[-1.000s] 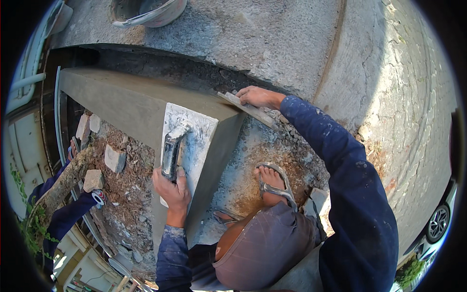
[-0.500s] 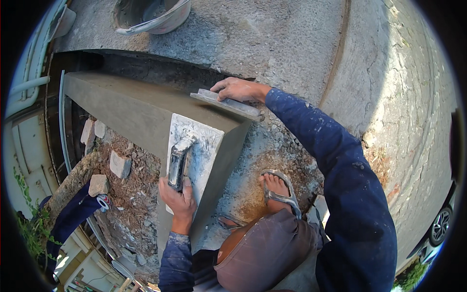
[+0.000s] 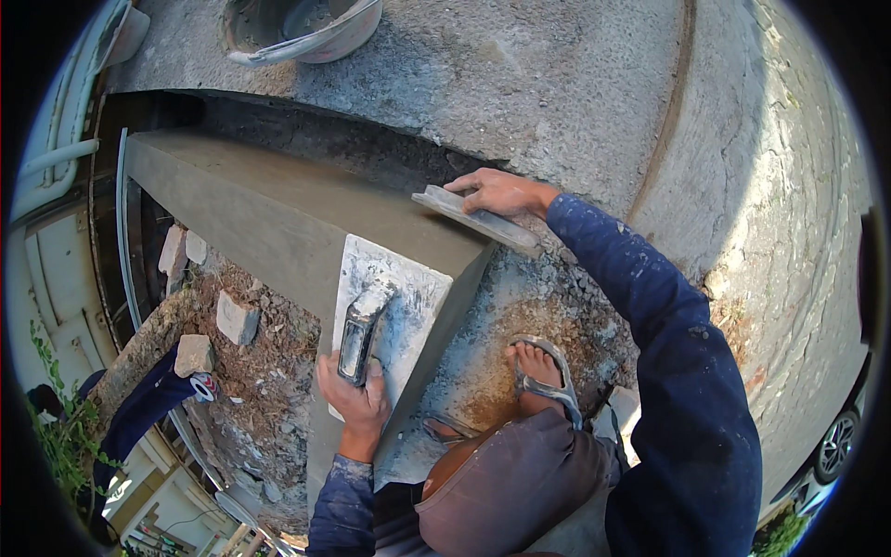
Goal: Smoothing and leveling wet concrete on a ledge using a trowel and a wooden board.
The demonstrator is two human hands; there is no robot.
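My left hand (image 3: 355, 401) grips the lower end of a plastering float (image 3: 408, 311), a white, mortar-smeared board with a dark handle. The float lies against the near side of a low grey mortar-coated wall (image 3: 246, 237), by its right-hand end. In my right hand (image 3: 501, 193) is a narrow grey flat board (image 3: 473, 221), held by its far edge with the fingers bent over it. That board rests across the wall's smooth top and juts past the end corner. The right thumb is hidden.
A mortar-stained bucket (image 3: 311, 42) stands on the concrete slab (image 3: 492, 79) beyond a dark gap behind the wall. Broken blocks (image 3: 238, 318) and rubble lie at left, beside a bent trunk (image 3: 139, 357). My sandalled foot (image 3: 543, 376) is on dusty ground. A parked car's wheel (image 3: 837, 446) shows far right.
My right hand has slid the grey board rightward along the wall top, farther past its end. The float has shifted slightly right. The whole view has also moved a little.
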